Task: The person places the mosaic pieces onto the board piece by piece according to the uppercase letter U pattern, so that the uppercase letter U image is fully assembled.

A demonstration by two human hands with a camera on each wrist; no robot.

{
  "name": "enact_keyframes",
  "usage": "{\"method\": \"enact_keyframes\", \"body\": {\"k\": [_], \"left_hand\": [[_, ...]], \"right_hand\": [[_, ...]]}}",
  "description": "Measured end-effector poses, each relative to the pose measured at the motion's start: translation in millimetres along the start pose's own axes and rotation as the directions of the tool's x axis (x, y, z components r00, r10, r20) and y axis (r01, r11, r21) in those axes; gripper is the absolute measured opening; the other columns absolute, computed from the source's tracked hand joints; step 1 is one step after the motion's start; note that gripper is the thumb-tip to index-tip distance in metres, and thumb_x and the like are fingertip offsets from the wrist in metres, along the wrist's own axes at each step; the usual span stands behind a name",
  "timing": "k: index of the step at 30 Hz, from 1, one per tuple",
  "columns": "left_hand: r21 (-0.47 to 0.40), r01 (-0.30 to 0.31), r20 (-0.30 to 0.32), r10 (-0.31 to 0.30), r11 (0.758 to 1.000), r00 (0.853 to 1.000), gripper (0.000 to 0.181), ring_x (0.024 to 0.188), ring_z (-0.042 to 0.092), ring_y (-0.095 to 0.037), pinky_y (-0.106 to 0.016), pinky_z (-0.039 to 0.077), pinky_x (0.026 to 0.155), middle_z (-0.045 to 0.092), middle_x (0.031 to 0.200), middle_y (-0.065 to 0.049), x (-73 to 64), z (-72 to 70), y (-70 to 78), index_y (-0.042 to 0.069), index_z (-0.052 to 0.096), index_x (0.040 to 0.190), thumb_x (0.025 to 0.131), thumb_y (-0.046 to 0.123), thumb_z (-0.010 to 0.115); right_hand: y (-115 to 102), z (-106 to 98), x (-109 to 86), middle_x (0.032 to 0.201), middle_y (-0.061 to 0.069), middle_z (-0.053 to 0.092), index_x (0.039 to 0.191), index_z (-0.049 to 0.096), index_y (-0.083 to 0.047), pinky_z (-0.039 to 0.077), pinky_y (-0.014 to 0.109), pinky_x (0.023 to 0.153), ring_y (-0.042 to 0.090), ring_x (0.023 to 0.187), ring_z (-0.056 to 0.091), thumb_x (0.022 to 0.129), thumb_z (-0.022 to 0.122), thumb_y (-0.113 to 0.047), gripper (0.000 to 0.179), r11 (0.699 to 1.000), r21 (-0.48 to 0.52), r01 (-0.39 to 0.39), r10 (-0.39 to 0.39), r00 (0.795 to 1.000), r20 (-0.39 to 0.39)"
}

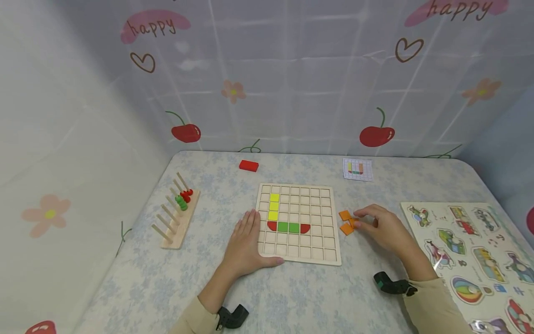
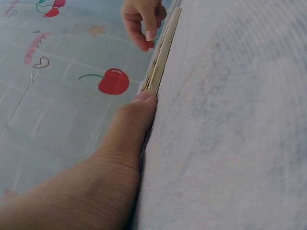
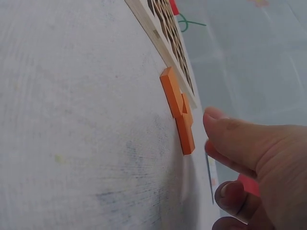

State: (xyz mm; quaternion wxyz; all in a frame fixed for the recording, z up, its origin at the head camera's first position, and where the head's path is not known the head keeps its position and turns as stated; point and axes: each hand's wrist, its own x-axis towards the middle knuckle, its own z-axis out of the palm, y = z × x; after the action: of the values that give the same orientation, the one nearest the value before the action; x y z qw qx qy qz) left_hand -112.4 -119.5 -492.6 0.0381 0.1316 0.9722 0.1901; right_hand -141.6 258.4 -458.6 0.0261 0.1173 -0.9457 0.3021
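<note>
A wooden grid board (image 1: 317, 240) lies in the middle of the table. Yellow squares (image 1: 273, 206), green squares (image 1: 288, 227) and red quarter-round pieces (image 1: 305, 228) fill some of its cells. My left hand (image 1: 245, 242) rests at the board's left edge, fingers straight, with the thumb along the near edge. To the right of the board lie three orange square tiles (image 1: 346, 229), also seen as orange tiles (image 3: 184, 134) on the cloth in the right wrist view. Just beside them is my right hand (image 1: 381, 228), thumb and forefinger near the tiles and nothing seen between them.
At left stands a peg rack (image 1: 183, 232) with red and green beads. A red block (image 1: 249, 165) and a pattern card (image 1: 358, 170) are at the back. On the right lies a picture puzzle board (image 1: 459, 260).
</note>
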Motion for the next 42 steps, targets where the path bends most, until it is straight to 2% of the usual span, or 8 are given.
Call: {"method": "enact_keyframes", "body": {"k": [10,18,29,32,36,39,42], "left_hand": [[-0.003,-0.003,-0.008,0.003,1.0,1.0,0.14,0.157,0.001,-0.023,-0.046,0.01,0.126,0.005,0.169,-0.009,-0.3,0.6,0.1,0.005,0.005,0.16,0.063,0.086,0.066],[0.004,-0.006,-0.013,0.006,1.0,1.0,0.14,0.157,0.002,-0.024,-0.046,0.011,0.126,0.006,0.169,-0.009,0.2,1.1,0.6,0.005,0.006,0.16,0.063,0.086,0.066],[-0.003,-0.011,-0.019,0.01,1.0,1.0,0.139,0.157,0.003,-0.024,-0.047,0.012,0.126,0.007,0.169,-0.01,-0.8,-0.1,1.7,0.005,0.007,0.16,0.063,0.085,0.066],[-0.002,-0.009,-0.017,0.009,1.0,1.0,0.139,0.157,0.003,-0.024,-0.047,0.012,0.126,0.007,0.169,-0.01,-1.1,-0.3,1.6,0.005,0.007,0.16,0.063,0.086,0.066],[-0.003,-0.011,-0.016,0.011,1.0,1.0,0.139,0.157,0.003,-0.024,-0.047,0.012,0.126,0.007,0.169,-0.01,-1.0,-0.7,1.5,0.004,0.007,0.159,0.064,0.085,0.066],[-0.003,-0.009,-0.014,0.008,1.0,1.0,0.139,0.157,0.003,-0.024,-0.047,0.011,0.126,0.006,0.169,-0.01,-0.6,-0.6,1.3,0.004,0.007,0.16,0.064,0.085,0.067],[0.0,-0.003,-0.007,0.003,1.0,1.0,0.138,0.157,0.002,-0.024,-0.046,0.011,0.126,0.005,0.169,-0.009,-0.2,-0.2,1.1,0.005,0.006,0.16,0.064,0.085,0.066]], "right_hand": [[-1.7,1.1,-0.9,0.114,0.009,0.067,0.114,0.072,-0.009,0.045,0.031,0.075,0.02,0.091,0.053,0.088,0.076,-0.021,0.029,0.999,0.006,-0.038,0.038,0.998,0.044],[-0.3,3.5,-0.4,0.114,0.008,0.065,0.116,0.073,-0.008,0.041,0.03,0.071,0.018,0.084,0.049,0.089,0.075,-0.022,0.03,0.997,-0.002,-0.079,0.079,0.994,0.075],[1.0,3.3,0.3,0.113,0.008,0.065,0.116,0.072,-0.007,0.043,0.029,0.072,0.019,0.087,0.051,0.088,0.075,-0.02,0.03,0.998,-0.001,-0.066,0.066,0.996,0.067],[1.0,3.1,0.8,0.114,0.01,0.065,0.114,0.072,-0.008,0.044,0.033,0.074,0.021,0.088,0.052,0.089,0.075,-0.021,0.029,0.997,-0.003,-0.077,0.077,0.994,0.073],[-0.2,2.8,0.6,0.117,0.014,0.065,0.108,0.068,-0.009,0.046,0.041,0.078,0.026,0.092,0.055,0.088,0.076,-0.022,0.025,0.992,0.006,-0.129,0.128,0.988,0.085],[0.7,2.6,-0.2,0.11,0.013,0.066,0.104,0.064,-0.011,0.046,0.035,0.071,0.024,0.084,0.054,0.087,0.077,-0.02,0.023,0.987,0.024,-0.157,0.154,0.984,0.086],[3.3,2.1,-0.7,0.101,0.009,0.066,0.101,0.062,-0.013,0.04,0.027,0.062,0.019,0.074,0.048,0.087,0.077,-0.02,0.021,0.988,0.042,-0.148,0.145,0.987,0.072]]}}
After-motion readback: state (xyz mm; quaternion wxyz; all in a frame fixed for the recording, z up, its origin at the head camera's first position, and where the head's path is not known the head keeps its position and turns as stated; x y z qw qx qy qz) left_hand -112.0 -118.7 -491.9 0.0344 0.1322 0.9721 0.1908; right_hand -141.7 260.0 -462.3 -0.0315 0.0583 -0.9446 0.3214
